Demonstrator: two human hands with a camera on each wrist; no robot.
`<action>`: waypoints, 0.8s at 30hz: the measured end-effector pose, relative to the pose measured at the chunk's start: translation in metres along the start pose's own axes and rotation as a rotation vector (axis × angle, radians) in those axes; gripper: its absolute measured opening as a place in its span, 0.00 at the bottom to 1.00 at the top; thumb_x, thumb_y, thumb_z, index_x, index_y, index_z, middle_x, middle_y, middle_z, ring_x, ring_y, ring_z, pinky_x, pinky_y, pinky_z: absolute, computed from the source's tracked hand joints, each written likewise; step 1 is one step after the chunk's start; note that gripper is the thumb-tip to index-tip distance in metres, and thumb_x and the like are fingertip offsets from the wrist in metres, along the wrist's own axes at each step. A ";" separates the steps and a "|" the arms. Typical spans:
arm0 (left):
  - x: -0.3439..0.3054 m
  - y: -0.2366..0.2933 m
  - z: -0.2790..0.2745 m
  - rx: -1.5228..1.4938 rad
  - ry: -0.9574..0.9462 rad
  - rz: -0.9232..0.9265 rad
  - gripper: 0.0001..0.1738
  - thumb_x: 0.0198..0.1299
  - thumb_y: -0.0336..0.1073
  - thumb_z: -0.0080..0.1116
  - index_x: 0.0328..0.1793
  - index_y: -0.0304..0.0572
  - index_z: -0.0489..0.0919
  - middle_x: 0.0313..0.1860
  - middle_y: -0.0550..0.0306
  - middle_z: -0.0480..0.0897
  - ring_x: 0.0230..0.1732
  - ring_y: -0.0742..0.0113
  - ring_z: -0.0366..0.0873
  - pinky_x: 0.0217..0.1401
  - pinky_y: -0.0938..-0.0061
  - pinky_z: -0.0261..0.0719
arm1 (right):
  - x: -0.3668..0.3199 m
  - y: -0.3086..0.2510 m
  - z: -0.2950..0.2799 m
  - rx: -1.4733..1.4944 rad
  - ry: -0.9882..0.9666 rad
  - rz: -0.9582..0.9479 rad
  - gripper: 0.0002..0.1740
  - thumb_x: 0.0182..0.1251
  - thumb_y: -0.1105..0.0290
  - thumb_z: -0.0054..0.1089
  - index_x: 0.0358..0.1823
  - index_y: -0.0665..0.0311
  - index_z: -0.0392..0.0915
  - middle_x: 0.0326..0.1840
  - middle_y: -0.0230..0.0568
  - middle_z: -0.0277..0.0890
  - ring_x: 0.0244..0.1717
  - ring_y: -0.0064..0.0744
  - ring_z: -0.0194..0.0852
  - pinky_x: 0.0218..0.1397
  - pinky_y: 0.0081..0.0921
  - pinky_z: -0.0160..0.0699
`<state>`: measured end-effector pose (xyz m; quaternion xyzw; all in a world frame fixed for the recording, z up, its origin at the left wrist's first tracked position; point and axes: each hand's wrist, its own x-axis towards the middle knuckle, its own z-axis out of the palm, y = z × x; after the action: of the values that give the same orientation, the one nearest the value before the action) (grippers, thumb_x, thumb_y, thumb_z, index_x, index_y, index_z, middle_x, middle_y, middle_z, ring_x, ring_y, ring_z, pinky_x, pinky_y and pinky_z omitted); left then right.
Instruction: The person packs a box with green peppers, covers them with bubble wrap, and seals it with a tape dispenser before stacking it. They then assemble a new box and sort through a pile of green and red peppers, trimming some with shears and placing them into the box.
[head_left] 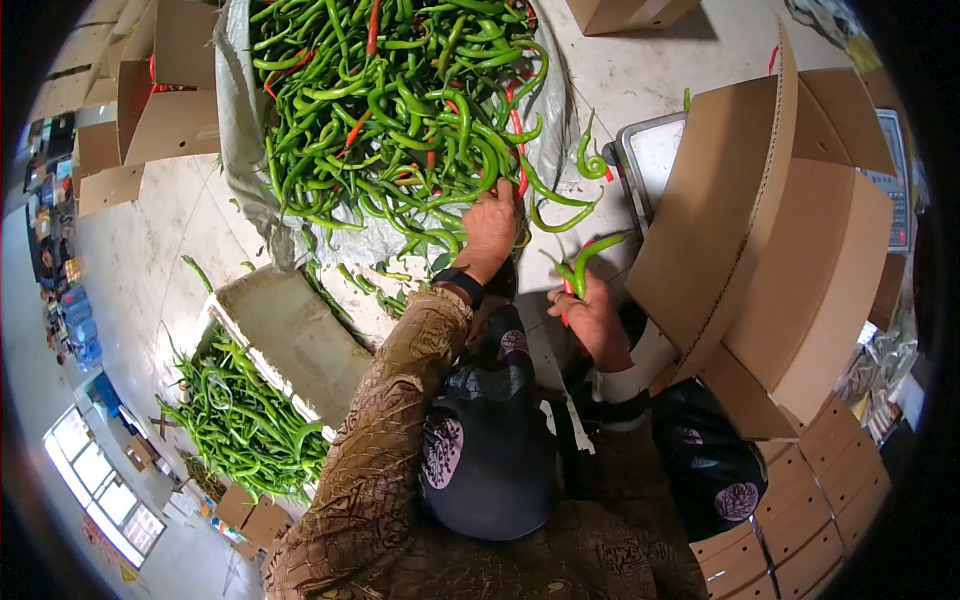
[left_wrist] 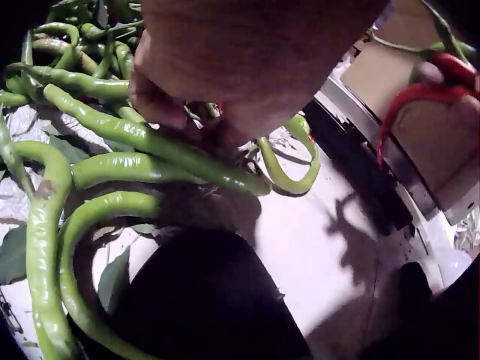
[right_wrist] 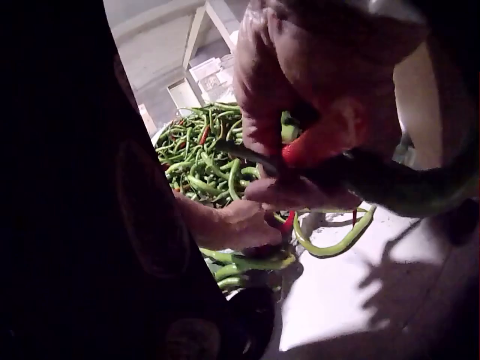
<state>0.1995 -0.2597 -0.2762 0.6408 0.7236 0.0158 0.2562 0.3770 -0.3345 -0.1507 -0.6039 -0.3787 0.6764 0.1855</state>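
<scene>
My left hand (head_left: 490,235) reaches in at the near edge of a heap of long green chili peppers (head_left: 400,110) with some red ones mixed in. Its curled fingertips pinch the lower end of a long red chili pepper (head_left: 519,140); in the left wrist view the back of the hand hides the grip. Nearer my body, my right hand (head_left: 592,315) holds a small bunch of chili peppers, with green ones (head_left: 580,268) sticking up past the fingers and a red one (left_wrist: 420,96) hanging curved in the left wrist view.
The heap lies on a whitish plastic sack (head_left: 240,130). A foam box lid (head_left: 290,335) leans at left over more green peppers (head_left: 240,410). An open cardboard box (head_left: 710,200) stands at right on a scale (head_left: 650,150). A curled pepper (head_left: 590,160) lies on the floor between.
</scene>
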 end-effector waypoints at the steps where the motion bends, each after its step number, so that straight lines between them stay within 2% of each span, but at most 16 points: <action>1: -0.001 0.002 0.001 0.049 0.036 0.024 0.23 0.59 0.40 0.59 0.60 0.49 0.68 0.37 0.36 0.80 0.34 0.37 0.82 0.33 0.47 0.79 | -0.003 -0.012 0.000 0.063 0.045 0.027 0.24 0.60 0.81 0.52 0.61 0.67 0.70 0.36 0.41 0.77 0.35 0.29 0.76 0.42 0.28 0.78; 2: 0.000 0.003 0.002 0.099 0.072 0.049 0.21 0.59 0.38 0.57 0.58 0.49 0.69 0.36 0.37 0.80 0.34 0.38 0.83 0.33 0.48 0.79 | -0.004 -0.019 -0.001 0.127 0.090 0.055 0.28 0.62 0.82 0.51 0.66 0.66 0.66 0.38 0.36 0.75 0.36 0.21 0.74 0.40 0.21 0.77; 3: 0.002 0.004 0.004 0.132 0.035 0.079 0.16 0.59 0.36 0.55 0.53 0.47 0.70 0.35 0.38 0.81 0.34 0.40 0.83 0.33 0.49 0.80 | -0.001 -0.013 -0.002 0.094 0.076 0.061 0.38 0.60 0.80 0.57 0.73 0.65 0.56 0.40 0.39 0.76 0.36 0.28 0.75 0.43 0.26 0.78; 4: 0.007 0.002 0.004 0.134 0.037 0.077 0.16 0.59 0.36 0.55 0.53 0.47 0.70 0.35 0.38 0.81 0.34 0.40 0.83 0.33 0.49 0.80 | 0.003 -0.001 0.001 0.094 0.074 0.059 0.38 0.60 0.80 0.57 0.73 0.65 0.56 0.40 0.39 0.76 0.36 0.28 0.75 0.43 0.26 0.78; 5: 0.014 -0.002 0.007 0.121 0.048 0.105 0.14 0.60 0.36 0.54 0.51 0.46 0.72 0.36 0.38 0.81 0.34 0.40 0.83 0.33 0.48 0.79 | 0.005 0.011 0.006 -0.073 0.147 -0.046 0.37 0.60 0.79 0.56 0.73 0.66 0.55 0.38 0.44 0.77 0.34 0.34 0.76 0.44 0.31 0.79; 8: 0.011 -0.006 0.008 0.091 0.097 0.128 0.10 0.61 0.37 0.54 0.46 0.45 0.75 0.36 0.38 0.81 0.32 0.38 0.82 0.33 0.47 0.78 | 0.006 0.036 0.013 -0.169 0.235 -0.089 0.34 0.60 0.76 0.59 0.69 0.68 0.60 0.39 0.52 0.78 0.35 0.47 0.79 0.46 0.39 0.78; 10: 0.001 -0.011 0.002 0.052 0.122 0.097 0.10 0.61 0.40 0.56 0.44 0.46 0.76 0.34 0.39 0.81 0.32 0.37 0.82 0.33 0.46 0.78 | 0.011 0.043 0.010 -0.270 0.049 -0.137 0.30 0.60 0.74 0.63 0.64 0.71 0.66 0.40 0.48 0.79 0.36 0.44 0.80 0.47 0.37 0.78; 11: 0.001 -0.011 0.001 0.040 0.144 0.062 0.12 0.60 0.43 0.59 0.43 0.46 0.76 0.34 0.40 0.81 0.32 0.38 0.82 0.33 0.47 0.78 | 0.013 0.045 0.009 0.017 -0.031 0.005 0.24 0.61 0.73 0.64 0.58 0.71 0.71 0.41 0.43 0.80 0.37 0.37 0.80 0.47 0.33 0.79; 12: -0.001 -0.012 0.000 0.040 0.144 0.063 0.12 0.60 0.43 0.59 0.43 0.46 0.76 0.34 0.40 0.81 0.32 0.38 0.82 0.33 0.47 0.78 | 0.013 0.048 0.007 0.018 -0.030 0.004 0.24 0.61 0.73 0.64 0.58 0.71 0.71 0.41 0.43 0.80 0.37 0.37 0.80 0.47 0.33 0.79; 14: -0.012 -0.009 -0.021 -0.127 0.204 0.110 0.12 0.59 0.43 0.61 0.41 0.45 0.77 0.33 0.40 0.81 0.33 0.40 0.81 0.32 0.49 0.77 | 0.002 0.025 0.007 0.330 -0.004 0.153 0.19 0.65 0.71 0.63 0.55 0.70 0.72 0.40 0.38 0.79 0.38 0.30 0.79 0.46 0.28 0.78; 15: -0.021 -0.009 -0.032 -0.240 0.137 0.105 0.10 0.62 0.40 0.60 0.42 0.43 0.78 0.31 0.48 0.82 0.29 0.52 0.82 0.29 0.59 0.75 | -0.009 0.002 0.010 0.412 0.078 0.188 0.16 0.67 0.67 0.64 0.51 0.66 0.75 0.39 0.36 0.78 0.37 0.26 0.78 0.44 0.25 0.77; 16: -0.035 -0.007 -0.049 -0.233 0.137 0.111 0.10 0.62 0.40 0.60 0.42 0.43 0.78 0.31 0.48 0.82 0.29 0.52 0.82 0.29 0.59 0.75 | -0.007 0.002 0.009 0.419 0.078 0.184 0.16 0.67 0.67 0.64 0.51 0.66 0.75 0.39 0.36 0.78 0.37 0.26 0.78 0.44 0.25 0.77; 20: -0.101 0.014 -0.136 -1.153 -0.285 0.011 0.12 0.68 0.36 0.55 0.52 0.36 0.77 0.29 0.66 0.75 0.28 0.76 0.71 0.31 0.79 0.69 | 0.007 0.013 0.009 0.581 -0.071 0.089 0.16 0.67 0.63 0.66 0.50 0.62 0.76 0.42 0.32 0.78 0.42 0.25 0.77 0.50 0.25 0.75; 21: -0.112 0.017 -0.151 -1.153 -0.287 0.009 0.12 0.68 0.36 0.55 0.52 0.36 0.77 0.29 0.66 0.75 0.28 0.76 0.71 0.31 0.79 0.69 | 0.009 0.010 0.014 0.694 -0.089 0.107 0.15 0.67 0.64 0.66 0.51 0.62 0.76 0.42 0.31 0.78 0.43 0.25 0.76 0.51 0.25 0.74; 23: -0.131 0.020 -0.171 -1.328 -0.520 -0.114 0.19 0.69 0.36 0.53 0.62 0.37 0.71 0.30 0.65 0.77 0.31 0.74 0.73 0.34 0.78 0.72 | 0.013 -0.003 0.026 0.892 -0.153 0.046 0.17 0.66 0.66 0.67 0.53 0.63 0.76 0.43 0.31 0.78 0.44 0.25 0.76 0.51 0.25 0.74; 24: -0.134 0.023 -0.166 -1.328 -0.518 -0.112 0.19 0.69 0.36 0.53 0.62 0.37 0.71 0.30 0.65 0.77 0.31 0.74 0.73 0.34 0.78 0.72 | 0.012 -0.010 0.031 0.891 -0.154 0.043 0.17 0.66 0.66 0.67 0.53 0.63 0.76 0.43 0.31 0.78 0.44 0.25 0.76 0.51 0.25 0.74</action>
<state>0.1619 -0.3307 -0.0772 0.2946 0.5089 0.2871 0.7562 0.3433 -0.3283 -0.1517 -0.4208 -0.0508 0.8202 0.3843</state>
